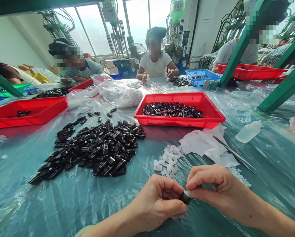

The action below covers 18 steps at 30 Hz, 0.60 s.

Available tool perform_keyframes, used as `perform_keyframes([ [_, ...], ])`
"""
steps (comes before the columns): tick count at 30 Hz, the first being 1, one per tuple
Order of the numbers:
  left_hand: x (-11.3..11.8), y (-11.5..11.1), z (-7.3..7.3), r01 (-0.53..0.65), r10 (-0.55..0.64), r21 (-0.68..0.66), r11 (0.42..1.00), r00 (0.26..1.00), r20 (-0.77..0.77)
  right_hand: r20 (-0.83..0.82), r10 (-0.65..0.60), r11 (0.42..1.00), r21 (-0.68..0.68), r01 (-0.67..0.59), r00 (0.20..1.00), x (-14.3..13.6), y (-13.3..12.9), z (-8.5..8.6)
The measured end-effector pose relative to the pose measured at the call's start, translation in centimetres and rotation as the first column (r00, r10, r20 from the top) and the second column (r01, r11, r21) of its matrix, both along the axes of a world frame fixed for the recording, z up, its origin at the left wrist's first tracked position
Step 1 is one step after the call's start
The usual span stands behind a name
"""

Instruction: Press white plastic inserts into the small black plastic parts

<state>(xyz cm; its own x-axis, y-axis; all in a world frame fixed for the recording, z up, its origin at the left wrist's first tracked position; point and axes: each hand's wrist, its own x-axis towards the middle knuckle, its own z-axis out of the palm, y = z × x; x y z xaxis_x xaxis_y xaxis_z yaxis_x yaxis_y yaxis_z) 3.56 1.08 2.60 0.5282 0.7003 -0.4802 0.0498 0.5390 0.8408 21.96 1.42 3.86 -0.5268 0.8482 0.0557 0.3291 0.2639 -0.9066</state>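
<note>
Between the thumb and fingers of my left hand is a small black plastic part, partly hidden by the fingertips. My right hand pinches a small white piece against the top of that part. Just beyond my hands lies a heap of small white pieces. More tiny white pieces are scattered behind my right wrist. To the left spreads a large pile of glossy black parts.
A red tray of black parts stands ahead, another red tray at left. White cloth, tweezers and a squeeze bottle lie to the right. Green posts rise there. Co-workers sit opposite.
</note>
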Motion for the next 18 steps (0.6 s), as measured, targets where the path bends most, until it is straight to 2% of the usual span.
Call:
perform_keyframes([
  [5,0.13,0.03,0.04,-0.01,0.01,0.002,1.0,1.0,0.016,0.022,0.003,0.998,0.063,-0.005,1.0,0.02,-0.04,0.22],
  [13,-0.03,-0.12,-0.12,-0.009,0.009,0.021,1.0,1.0,0.008,-0.04,0.008,1.0,-0.001,-0.008,0.999,0.14,0.18,-0.09],
  [18,-0.17,0.05,-0.25,-0.042,0.042,0.04,0.998,0.999,0.008,-0.012,0.016,1.0,-0.008,-0.016,1.0,-0.04,-0.12,0.02],
])
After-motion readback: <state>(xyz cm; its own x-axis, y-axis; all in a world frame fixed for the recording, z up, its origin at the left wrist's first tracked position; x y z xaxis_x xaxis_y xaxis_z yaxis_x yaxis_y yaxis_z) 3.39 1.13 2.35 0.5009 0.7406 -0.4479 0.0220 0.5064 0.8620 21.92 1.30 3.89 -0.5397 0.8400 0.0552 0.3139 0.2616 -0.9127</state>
